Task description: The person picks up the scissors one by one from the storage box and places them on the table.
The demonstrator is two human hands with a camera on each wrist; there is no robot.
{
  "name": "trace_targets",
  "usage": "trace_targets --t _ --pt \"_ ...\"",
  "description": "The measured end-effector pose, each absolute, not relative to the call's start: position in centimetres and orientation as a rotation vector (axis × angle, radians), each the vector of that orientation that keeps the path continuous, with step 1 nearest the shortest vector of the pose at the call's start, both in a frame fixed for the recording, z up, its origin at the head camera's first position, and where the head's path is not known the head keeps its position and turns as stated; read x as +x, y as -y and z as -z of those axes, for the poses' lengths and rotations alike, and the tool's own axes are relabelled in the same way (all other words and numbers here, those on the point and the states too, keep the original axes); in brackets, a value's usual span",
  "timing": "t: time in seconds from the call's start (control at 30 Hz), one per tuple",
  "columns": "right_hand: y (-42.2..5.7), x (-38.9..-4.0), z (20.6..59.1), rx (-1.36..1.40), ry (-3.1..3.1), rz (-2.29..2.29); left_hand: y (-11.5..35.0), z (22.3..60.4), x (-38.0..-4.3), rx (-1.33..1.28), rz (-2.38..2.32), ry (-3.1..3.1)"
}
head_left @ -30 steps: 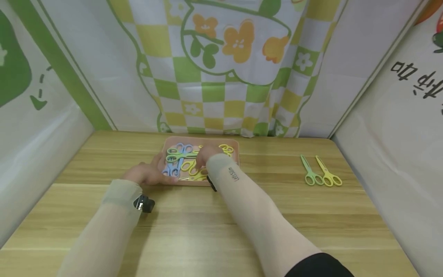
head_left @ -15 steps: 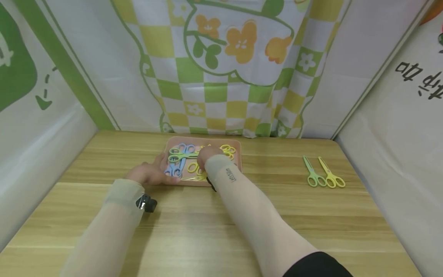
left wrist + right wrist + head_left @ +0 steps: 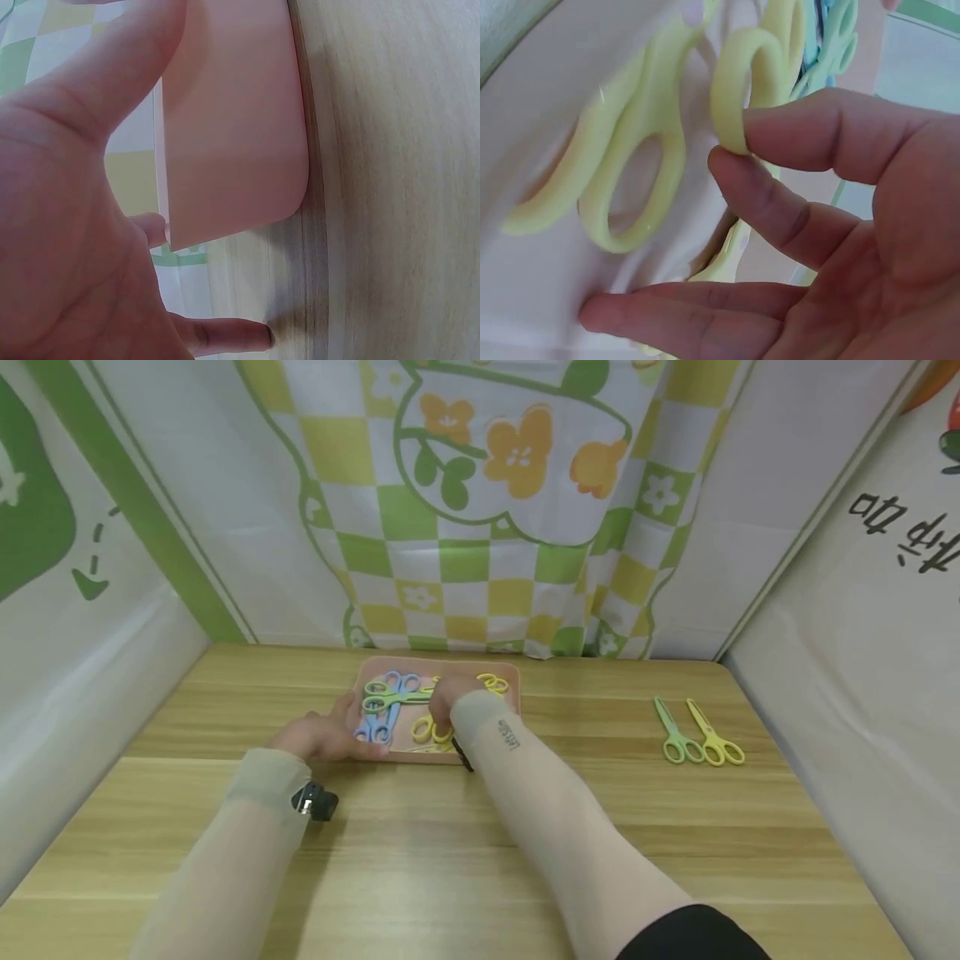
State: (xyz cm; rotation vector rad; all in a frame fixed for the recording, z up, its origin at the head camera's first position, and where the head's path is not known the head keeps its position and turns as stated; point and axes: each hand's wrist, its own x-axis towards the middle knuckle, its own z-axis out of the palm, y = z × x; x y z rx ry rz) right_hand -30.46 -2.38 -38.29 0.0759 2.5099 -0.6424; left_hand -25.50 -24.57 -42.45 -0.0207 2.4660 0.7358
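Note:
Thumb over the near rim and fingers round the left end, my left hand (image 3: 322,737) holds the pink tray (image 3: 510,681). The left wrist view shows one finger at the tray's corner and another reaching down by the tabletop. Inside the tray, my right hand (image 3: 452,695) pinches a finger loop of yellow scissors (image 3: 731,90) between thumb and forefinger. Other yellow scissors (image 3: 641,187) lie beside that hand, whose lower fingers stretch toward the tray floor. Green scissors (image 3: 390,697) lie across blue scissors (image 3: 393,718) in the tray's left part. The right forearm hides some of the tray.
On the wooden table (image 3: 600,827), separate green scissors (image 3: 675,735) and yellow scissors (image 3: 712,735) lie side by side to the right, blades pointing away. A patterned curtain (image 3: 487,560) hangs behind the tray. White side walls (image 3: 840,635) border the table.
A yellow scissors handle beside my right hand has shifted a little to the right in the tray. My right hand has moved slightly; my left hand keeps its hold on the tray.

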Motion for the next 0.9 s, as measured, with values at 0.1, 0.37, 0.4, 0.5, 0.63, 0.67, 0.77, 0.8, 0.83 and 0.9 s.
trace_targets --t 0.1,0.37,0.4,0.5,0.63,0.67,0.77,0.8,0.83,0.9 --pt "2.2 -32.0 39.3 0.042 -2.476 0.624 24.6 42.6 -25.5 -0.021 -0.737 -2.463" --pt "0.4 -30.3 35.8 -0.144 -2.493 0.403 23.9 41.3 -24.7 -0.019 -0.719 -2.453" --pt "0.0 -30.5 35.6 -0.165 -2.494 0.366 23.8 41.1 -24.6 -0.019 -0.719 -2.452" --pt "-0.9 -31.6 36.1 -0.178 -2.462 0.37 23.6 40.6 -24.2 -0.017 -0.722 -2.452" --pt "-1.8 -32.5 36.8 -0.202 -2.392 0.525 23.7 40.6 -24.3 -0.037 -0.727 -2.451" --pt "-2.1 -32.6 36.8 -0.209 -2.373 0.569 23.7 40.6 -24.3 -0.038 -0.727 -2.452" --pt "-3.2 -32.8 36.4 -0.222 -2.312 0.679 23.9 40.8 -24.5 -0.03 -0.734 -2.439" --pt "-3.6 -32.8 36.2 -0.207 -2.287 0.722 23.9 40.9 -24.6 -0.032 -0.728 -2.437" --pt "-4.0 -32.8 36.0 -0.19 -2.265 0.771 24.0 41.1 -24.8 -0.034 -0.725 -2.439" --pt "-4.9 -32.8 35.6 -0.155 -2.224 0.888 24.1 41.5 -25.0 -0.041 -0.719 -2.436"
